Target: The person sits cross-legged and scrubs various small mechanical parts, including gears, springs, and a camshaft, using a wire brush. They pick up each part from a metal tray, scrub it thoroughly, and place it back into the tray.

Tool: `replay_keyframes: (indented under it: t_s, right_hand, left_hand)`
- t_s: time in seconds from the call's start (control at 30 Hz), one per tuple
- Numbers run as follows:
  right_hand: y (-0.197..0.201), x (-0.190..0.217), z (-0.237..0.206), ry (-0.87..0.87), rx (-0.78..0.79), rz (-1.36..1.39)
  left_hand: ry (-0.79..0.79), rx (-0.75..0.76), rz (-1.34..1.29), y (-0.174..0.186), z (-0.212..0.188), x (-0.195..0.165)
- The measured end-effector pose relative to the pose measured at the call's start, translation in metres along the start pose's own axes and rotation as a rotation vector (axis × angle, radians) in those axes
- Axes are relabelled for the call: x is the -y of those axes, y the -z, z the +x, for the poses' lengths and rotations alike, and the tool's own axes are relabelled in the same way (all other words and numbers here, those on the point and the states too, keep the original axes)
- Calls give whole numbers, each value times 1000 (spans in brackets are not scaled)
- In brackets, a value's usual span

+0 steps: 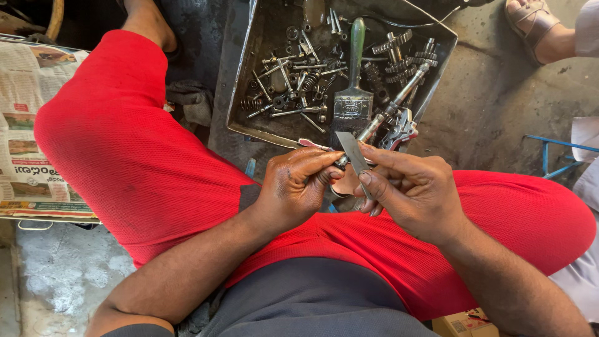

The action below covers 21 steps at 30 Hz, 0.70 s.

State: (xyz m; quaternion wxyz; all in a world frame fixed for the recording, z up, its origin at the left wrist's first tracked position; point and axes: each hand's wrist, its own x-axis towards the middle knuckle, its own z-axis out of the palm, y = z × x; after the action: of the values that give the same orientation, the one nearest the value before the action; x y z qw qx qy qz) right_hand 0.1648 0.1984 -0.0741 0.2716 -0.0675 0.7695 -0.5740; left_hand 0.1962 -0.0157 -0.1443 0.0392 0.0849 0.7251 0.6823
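Work in hand: a small metal part (pixel 340 162) is pinched in the left hand (pixel 298 187) while the right hand (pixel 409 187) lays a flat metal strip (pixel 352 151) against it; judging by the pose, this reads as scraping or cleaning mid-way, not finished.
Left hand: fingers curled tight, thumb and fingertips closed on the small part, just above the person's lap.
Right hand: closed on the strip, thumb pressing along its lower end, the upper end sticking up free.
Done so far: many parts lie loose in the metal tray (pixel 240 87), apparently already stripped down; whether they are cleaned cannot be told.
Left to do: the held part looks unfinished; a long steel shaft (pixel 399 100) leans over the tray rim nearest the hands.
Strip: thin, flat, grey, dull sheen, square-cut tip.
Tray: shallow, dark, oily, bent sheet metal, resting on the floor (pixel 493 93).
Tray contents: bolts, coil springs, toothed gears (pixel 393 43), all greasy steel.
Brush (pixel 354 93): flat, green handle, metal ferrule, grimy bristles.
Clothing: red knitted fabric (pixel 137 162) over both knees.
Newspaper (pixel 28 125): spread at the left.
Floor: rough, stained concrete.
Nearby: another person's sandalled foot (pixel 536 25).
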Motion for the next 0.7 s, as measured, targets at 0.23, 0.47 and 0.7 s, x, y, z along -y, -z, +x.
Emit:
replay_keyframes:
  t_s: [0.23, 0.47, 0.7]
  right_hand:
    - [-3, -3, 0, -26, -28, 92]
    - [-7, -4, -4, 132, -42, -15]
    - [-11, -9, -4, 39, -84, 49]
  left_hand:
    - [-118, -63, 108, -2, -3, -1]
    - [474, 61, -769, -13, -7, 17]
    - [396, 39, -724, -18, -12, 27]
